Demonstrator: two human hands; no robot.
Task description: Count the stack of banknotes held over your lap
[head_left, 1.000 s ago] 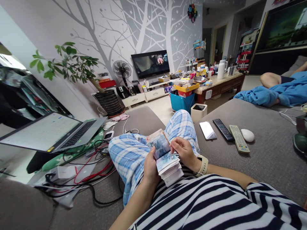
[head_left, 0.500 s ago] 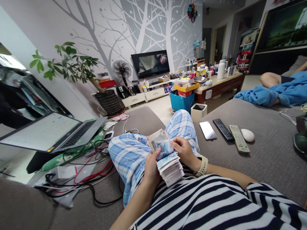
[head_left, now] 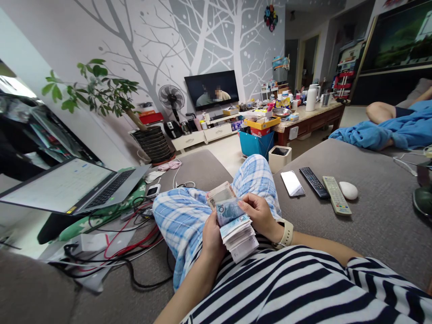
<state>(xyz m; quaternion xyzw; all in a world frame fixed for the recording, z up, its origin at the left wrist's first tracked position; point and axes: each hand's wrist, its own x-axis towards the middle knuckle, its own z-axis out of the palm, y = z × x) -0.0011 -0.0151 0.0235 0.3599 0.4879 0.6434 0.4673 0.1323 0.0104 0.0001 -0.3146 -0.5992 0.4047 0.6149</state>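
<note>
A thick stack of banknotes point(head_left: 240, 240), folded over, sits above my lap. My left hand point(head_left: 213, 234) is closed around its left side, thumb along the edge. Between thumb and fingers, my right hand point(head_left: 258, 211) pinches the right end of a blue note point(head_left: 228, 210) marked 10. Behind that note, paler banknotes point(head_left: 221, 194) stand up out of the bundle. The fingers of my left hand under the stack are hidden. A pale watch point(head_left: 286, 233) is on my right wrist.
To my right on the grey sofa lie a phone point(head_left: 293, 183), a black remote point(head_left: 314, 182), a beige remote point(head_left: 336, 195) and a white mouse point(head_left: 348, 191). An open laptop point(head_left: 111, 186) and tangled cables point(head_left: 124, 245) are at left. Another person's leg point(head_left: 381, 112) rests at far right.
The blue note between my hands has been bent flatter and lower, and my left thumb has shifted back from its face. The picture on the television differs.
</note>
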